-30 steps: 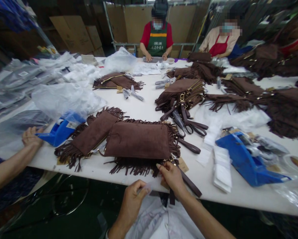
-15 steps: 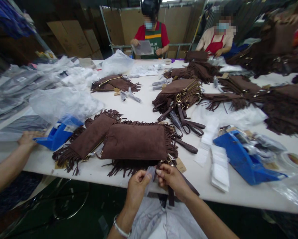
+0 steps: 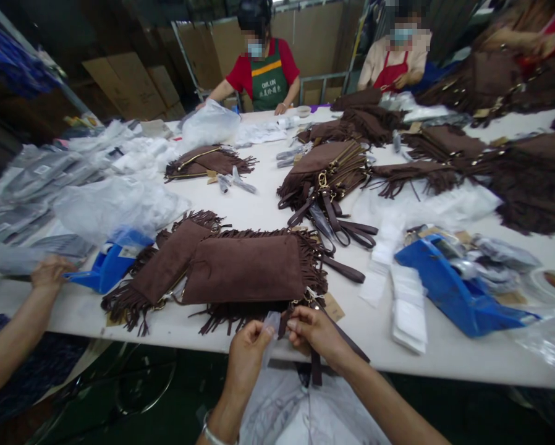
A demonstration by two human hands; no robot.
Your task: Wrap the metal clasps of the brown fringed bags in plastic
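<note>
Near the front edge of the table, my left hand [image 3: 247, 349] pinches a small clear plastic sleeve [image 3: 272, 322] between thumb and fingers. Close beside it on the right, my right hand [image 3: 315, 334] has its fingertips closed on a brown strap [image 3: 283, 322]. The sleeve's mouth is near the strap's end; whether they touch I cannot tell. Just beyond both hands lies a brown suede bag [image 3: 245, 267] with fringe along its sides. A second fringed bag [image 3: 166, 267] lies slanted to its left. More dark strap hangs below my right hand.
Blue tape dispensers stand left [image 3: 113, 262] and right [image 3: 449, 284]. A stack of white paper slips [image 3: 408, 312] lies by the right one. Several fringed bags [image 3: 326, 170] with wrist straps are piled beyond. A co-worker's hand [image 3: 50, 272] rests at the left; other people stand across the table.
My left hand and the sleeve have moved slightly left, and the brown strap end now shows between my hands. Across the table, a person no longer holds up a grey sheet and reaches sideways.
</note>
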